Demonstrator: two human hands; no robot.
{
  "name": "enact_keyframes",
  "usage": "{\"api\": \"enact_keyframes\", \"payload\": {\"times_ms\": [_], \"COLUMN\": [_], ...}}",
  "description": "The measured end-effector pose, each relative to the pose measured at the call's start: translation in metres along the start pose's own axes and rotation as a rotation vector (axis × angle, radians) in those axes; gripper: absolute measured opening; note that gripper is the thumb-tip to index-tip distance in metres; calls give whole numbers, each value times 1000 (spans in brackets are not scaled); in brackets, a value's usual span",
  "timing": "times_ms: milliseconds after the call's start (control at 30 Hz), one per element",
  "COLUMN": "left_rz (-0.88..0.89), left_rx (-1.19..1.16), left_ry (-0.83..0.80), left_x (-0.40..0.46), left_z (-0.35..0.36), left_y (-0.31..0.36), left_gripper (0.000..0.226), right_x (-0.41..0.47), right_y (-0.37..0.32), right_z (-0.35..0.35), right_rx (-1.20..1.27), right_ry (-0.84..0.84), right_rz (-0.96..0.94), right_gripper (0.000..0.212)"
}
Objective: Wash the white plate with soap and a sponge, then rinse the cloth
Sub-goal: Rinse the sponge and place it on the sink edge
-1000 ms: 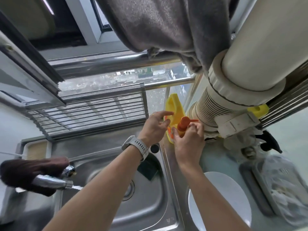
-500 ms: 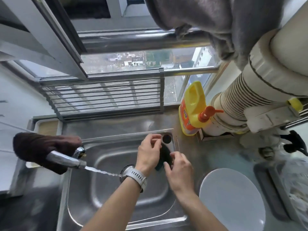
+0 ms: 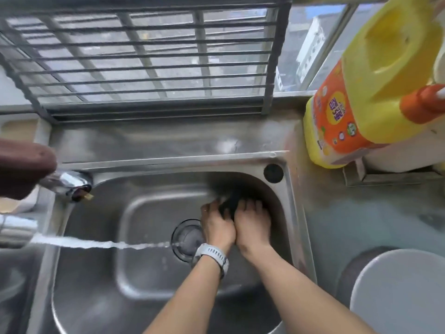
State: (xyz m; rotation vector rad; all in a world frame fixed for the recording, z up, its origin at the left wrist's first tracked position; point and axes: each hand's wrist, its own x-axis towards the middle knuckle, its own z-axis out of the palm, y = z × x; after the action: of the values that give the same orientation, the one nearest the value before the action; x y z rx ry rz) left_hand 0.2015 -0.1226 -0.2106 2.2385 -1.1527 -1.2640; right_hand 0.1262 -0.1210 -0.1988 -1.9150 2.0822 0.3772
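Inside the steel sink [image 3: 149, 297], near its far right corner, my left hand [image 3: 216, 225] and my right hand [image 3: 251, 225] press side by side on a dark sponge [image 3: 231, 203]. Only the sponge's top edge shows between my fingers. The white plate [image 3: 399, 292] lies on the counter at the lower right, apart from both hands. The yellow soap bottle [image 3: 375, 80] with an orange pump [image 3: 421, 103] stands at the back right. A brown cloth [image 3: 21, 167] hangs over the tap at the left edge.
The chrome tap [image 3: 69, 182] at the left runs a thin stream of water [image 3: 101, 244] toward the drain [image 3: 186, 237]. A metal rack [image 3: 149, 68] leans against the window behind the sink. A grey counter [image 3: 361, 213] lies right of the sink.
My hands left the soap pump, came down into the sink and closed together on the sponge. The view has dropped closer to the basin.
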Motion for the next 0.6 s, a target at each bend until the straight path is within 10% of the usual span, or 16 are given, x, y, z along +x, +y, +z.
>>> {"api": "enact_keyframes", "payload": {"times_ms": [233,600], "left_rz": [-108,183], "left_rx": [-266,-405], "left_ry": [26,126], "left_x": [-44,-74], "left_z": [-47,-113], "left_y": [7,166], "left_gripper": [17,20], "right_x": [-43,-4], "right_y": [9,58], "right_z": [-57,-211], "right_rx": [168,456], "right_ry": [99,379], "right_rz": [-134,-247], "right_gripper": [51,59]}}
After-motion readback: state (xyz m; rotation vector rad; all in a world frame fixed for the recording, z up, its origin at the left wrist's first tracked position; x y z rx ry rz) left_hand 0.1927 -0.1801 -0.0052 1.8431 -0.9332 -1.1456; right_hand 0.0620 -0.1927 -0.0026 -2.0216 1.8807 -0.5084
